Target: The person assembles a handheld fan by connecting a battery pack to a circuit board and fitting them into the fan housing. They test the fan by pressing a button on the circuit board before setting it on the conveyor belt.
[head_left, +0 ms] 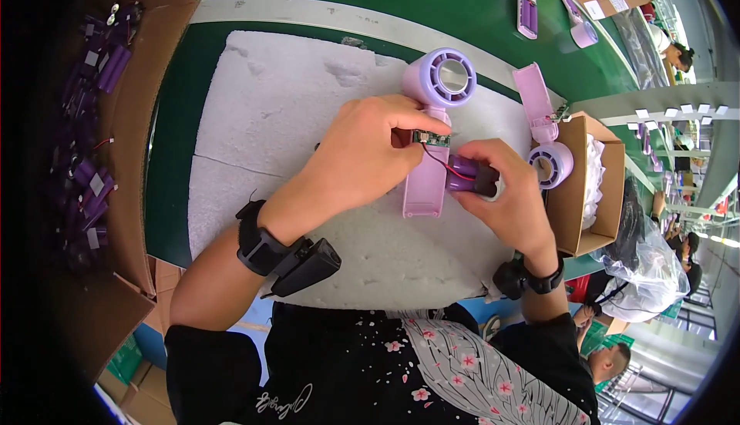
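A lilac handheld fan (420,82) lies on a white foam pad (270,117), its pink handle (422,194) opened up. My left hand (366,144) is closed around the top of that handle. A small green circuit board (432,139) sits between the left thumb and fingers; whether it is seated in the handle I cannot tell. Just right of the handle, my right hand (512,194) grips a purple battery pack (464,172) with a dark end. Red and black wires run from the board to the pack. The right fingertips are partly hidden behind it.
A cardboard box (166,78) of purple battery packs (116,67) stands left. Another opened fan (550,164) leans by a small carton (574,194) at right. More fan parts (527,5) lie on the green bench (432,1) beyond a pale rail (293,13). Other people sit far right.
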Tool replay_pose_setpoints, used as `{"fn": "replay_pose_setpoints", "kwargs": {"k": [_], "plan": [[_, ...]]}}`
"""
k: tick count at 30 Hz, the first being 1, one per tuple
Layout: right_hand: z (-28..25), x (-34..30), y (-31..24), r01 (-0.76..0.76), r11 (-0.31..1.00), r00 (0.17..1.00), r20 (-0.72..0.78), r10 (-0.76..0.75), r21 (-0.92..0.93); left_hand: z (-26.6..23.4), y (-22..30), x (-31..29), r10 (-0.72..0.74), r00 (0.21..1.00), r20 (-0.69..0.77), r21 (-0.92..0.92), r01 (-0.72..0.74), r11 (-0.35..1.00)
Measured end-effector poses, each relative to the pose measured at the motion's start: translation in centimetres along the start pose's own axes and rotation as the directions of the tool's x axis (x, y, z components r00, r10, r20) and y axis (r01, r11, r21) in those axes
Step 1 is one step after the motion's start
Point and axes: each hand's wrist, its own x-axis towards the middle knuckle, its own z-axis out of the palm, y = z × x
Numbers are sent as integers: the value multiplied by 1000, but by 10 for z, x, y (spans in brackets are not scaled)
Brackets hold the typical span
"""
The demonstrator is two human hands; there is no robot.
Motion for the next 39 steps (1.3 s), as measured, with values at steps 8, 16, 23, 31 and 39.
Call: {"fn": "replay_pose_setpoints", "kwargs": {"k": [8, 16, 23, 31, 39], "plan": [[-7, -7, -9, -461, 368, 888, 414, 202, 808, -8, 4, -2, -23, 998, 54, 12, 22, 1000], [2, -14, 2, -354, 129, 932, 362, -38, 926, -9, 3, -1, 122, 990, 65, 156, -130, 979], [-5, -5, 6, -342, 281, 940, 330, 92, 897, -4, 5, -1, 236, 972, -5, 207, -230, 951], [-5, -1, 5, 137, 874, 964, 141, -226, 466, -3, 7, -1, 203, 979, -15, 227, -194, 954], [14, 3, -6, 171, 936, 985, -23, -173, 307, -5, 5, -1, 227, 974, 23, 256, -225, 940]]}}
